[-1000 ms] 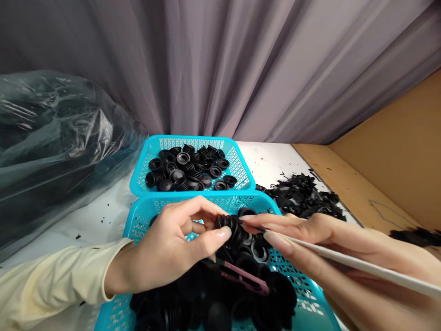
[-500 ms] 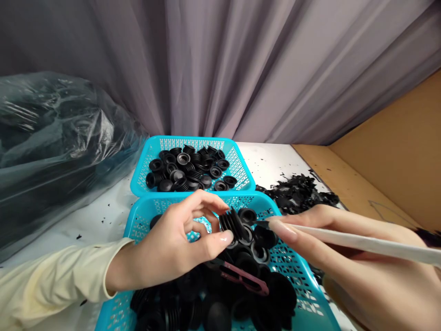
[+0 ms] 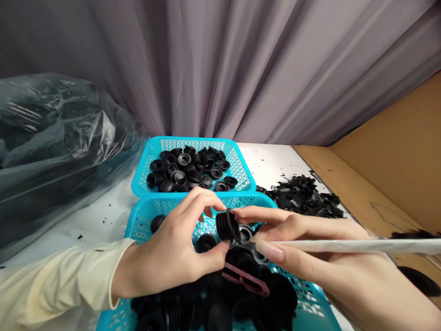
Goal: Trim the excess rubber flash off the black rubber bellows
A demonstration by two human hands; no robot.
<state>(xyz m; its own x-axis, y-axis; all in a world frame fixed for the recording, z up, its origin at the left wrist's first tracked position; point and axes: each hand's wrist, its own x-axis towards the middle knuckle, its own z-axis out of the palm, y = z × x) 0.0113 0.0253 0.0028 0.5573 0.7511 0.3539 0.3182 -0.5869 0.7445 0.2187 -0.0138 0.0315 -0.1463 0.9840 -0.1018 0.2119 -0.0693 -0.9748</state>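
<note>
My left hand (image 3: 179, 241) pinches a black ribbed rubber bellows (image 3: 225, 226) between thumb and fingertips, over the near turquoise basket (image 3: 132, 220). Its open, rimmed end faces right. My right hand (image 3: 310, 248) grips a slim tool with a long white handle (image 3: 344, 246), its tip pointing left and too blurred to name. The right index fingertip touches the bellows' rim. Below both hands, more black rubber pieces (image 3: 217, 315) fill the near basket. A pinkish-red plastic handle (image 3: 246, 279) lies on top of them, one end hidden beside my left thumb.
Behind stands a second turquoise basket (image 3: 250, 177) of similar black parts (image 3: 184, 159). Black trimmings (image 3: 303, 197) are heaped on the white table to the right, beside cardboard (image 3: 396, 138). A clear plastic bag (image 3: 69, 138) with dark contents bulges at left; a grey curtain (image 3: 220, 69) hangs behind.
My right hand has moved left, and its index fingertip has reached the bellows. The bellows has turned so its open end shows more. The white handle now lies nearly level.
</note>
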